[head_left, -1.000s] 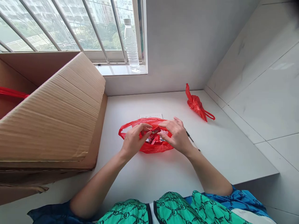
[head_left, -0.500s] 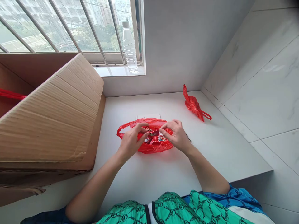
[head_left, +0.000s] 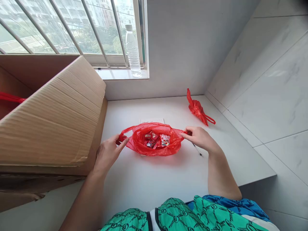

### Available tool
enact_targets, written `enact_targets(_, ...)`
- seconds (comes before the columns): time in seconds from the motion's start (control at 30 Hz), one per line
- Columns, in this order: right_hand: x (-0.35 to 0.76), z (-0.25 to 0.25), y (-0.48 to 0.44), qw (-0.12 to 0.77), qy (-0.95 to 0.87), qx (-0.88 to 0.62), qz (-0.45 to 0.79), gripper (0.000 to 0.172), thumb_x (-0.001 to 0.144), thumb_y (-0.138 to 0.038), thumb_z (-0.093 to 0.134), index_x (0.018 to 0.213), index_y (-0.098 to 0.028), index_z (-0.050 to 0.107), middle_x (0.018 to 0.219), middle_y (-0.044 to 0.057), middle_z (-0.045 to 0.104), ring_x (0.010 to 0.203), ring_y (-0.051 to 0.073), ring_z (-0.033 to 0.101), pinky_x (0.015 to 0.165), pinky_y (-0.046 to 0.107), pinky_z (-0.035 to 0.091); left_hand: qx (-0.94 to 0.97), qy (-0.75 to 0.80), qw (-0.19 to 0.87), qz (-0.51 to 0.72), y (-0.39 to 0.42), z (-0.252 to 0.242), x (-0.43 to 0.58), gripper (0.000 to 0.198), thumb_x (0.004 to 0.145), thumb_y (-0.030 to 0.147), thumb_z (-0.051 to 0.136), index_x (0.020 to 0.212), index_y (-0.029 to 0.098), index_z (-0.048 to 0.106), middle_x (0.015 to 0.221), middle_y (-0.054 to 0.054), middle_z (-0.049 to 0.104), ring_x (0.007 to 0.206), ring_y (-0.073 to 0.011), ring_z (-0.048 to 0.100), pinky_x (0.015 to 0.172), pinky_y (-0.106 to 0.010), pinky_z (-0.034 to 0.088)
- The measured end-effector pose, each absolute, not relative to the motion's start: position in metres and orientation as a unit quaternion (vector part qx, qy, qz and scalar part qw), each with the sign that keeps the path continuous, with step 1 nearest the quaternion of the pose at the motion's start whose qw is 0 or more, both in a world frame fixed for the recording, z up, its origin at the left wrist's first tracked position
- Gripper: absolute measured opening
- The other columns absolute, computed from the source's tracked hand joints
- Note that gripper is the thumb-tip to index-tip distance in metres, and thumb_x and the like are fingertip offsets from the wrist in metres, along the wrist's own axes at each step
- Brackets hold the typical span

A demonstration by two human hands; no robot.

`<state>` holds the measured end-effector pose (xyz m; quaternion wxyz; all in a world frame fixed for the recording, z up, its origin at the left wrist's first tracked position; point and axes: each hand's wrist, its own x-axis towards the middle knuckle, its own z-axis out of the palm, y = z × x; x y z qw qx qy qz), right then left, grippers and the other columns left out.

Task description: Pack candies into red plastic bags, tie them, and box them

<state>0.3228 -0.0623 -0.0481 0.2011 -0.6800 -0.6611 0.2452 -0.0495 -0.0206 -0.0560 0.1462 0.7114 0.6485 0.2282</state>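
Fingers of the left hand (head_left: 108, 153) pinch the left handle of a red plastic bag (head_left: 154, 148), and fingers of the right hand (head_left: 199, 138) pinch its right handle; both grips are closed on thin plastic. A second ago both hands sat together over the bag's mouth, fingering a small wrapper. Now they have parted to nine and three o'clock of the bag, pulling the handles outward, so the mouth lies stretched and the handling appears to have passed from the contents to the bag itself.

A large cardboard box (head_left: 53, 118) fills the nine o'clock side of the white counter (head_left: 168, 179), unchanged. The bag sits at the counter's centre. A second, knotted red bag (head_left: 197, 108) lies at two o'clock, well apart. A water bottle (head_left: 133, 51) stands on the windowsill at twelve o'clock. Small red sweet packets (head_left: 155, 140) rest inside the open bag, now uncovered. A thin pen (head_left: 197, 150) shows just beside the right wrist.
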Motion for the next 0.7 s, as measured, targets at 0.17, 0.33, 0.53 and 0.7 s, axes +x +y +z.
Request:
enact_targets(0.17, 0.346, -0.027, -0.069, 0.209, -0.682, -0.623, 0.321, 0.024, 0.086, -0.045, 0.062, 0.098, -0.025, 0.066, 0.079, 0.001, 0.069, 0.069, 0.018, 0.064, 0.057, 0.027, 0.045, 0.675, 0.565, 0.275, 0.387, -0.029, -0.024, -0.043, 0.031, 0.083, 0.051, 0.070, 0.080, 0.020, 0.070, 0.071, 0.000, 0.063, 0.059, -0.0111, 0.049, 0.052, -0.022, 0.038)
enact_targets(0.33, 0.354, 0.001, -0.061, 0.227, -0.691, -0.642, 0.244, 0.027, 0.082, -0.037, 0.063, 0.105, -0.025, 0.069, 0.088, 0.004, 0.071, 0.077, 0.020, 0.066, 0.059, 0.028, 0.047, 0.567, 0.432, 0.375, 0.593, -0.012, 0.010, -0.027, 0.021, 0.081, 0.039, 0.076, 0.084, 0.020, 0.069, 0.090, -0.003, 0.065, 0.072, -0.0107, 0.056, 0.063, -0.020, 0.048)
enact_targets(0.53, 0.339, 0.038, -0.035, 0.359, -0.638, -0.651, 0.200, 0.022, 0.082, -0.042, 0.062, 0.071, -0.023, 0.061, 0.072, 0.002, 0.067, 0.063, 0.018, 0.059, 0.054, 0.029, 0.041, 0.471, 0.327, 0.380, 0.725, 0.027, 0.026, -0.007, 0.016, 0.084, 0.037, 0.073, 0.095, 0.026, 0.069, 0.111, -0.002, 0.067, 0.100, -0.0136, 0.063, 0.078, -0.020, 0.053)
enact_targets(0.7, 0.306, 0.027, 0.001, 0.625, -0.554, -0.390, 0.387, 0.030, 0.090, -0.049, 0.045, 0.080, -0.023, 0.057, 0.121, 0.007, 0.068, 0.110, 0.026, 0.065, 0.085, 0.043, 0.056, 0.538, 0.283, 0.385, 0.694, 0.035, 0.031, -0.006, 0.040, 0.091, 0.042, 0.065, 0.130, 0.037, 0.056, 0.134, -0.002, 0.062, 0.123, -0.0210, 0.060, 0.089, -0.030, 0.054)
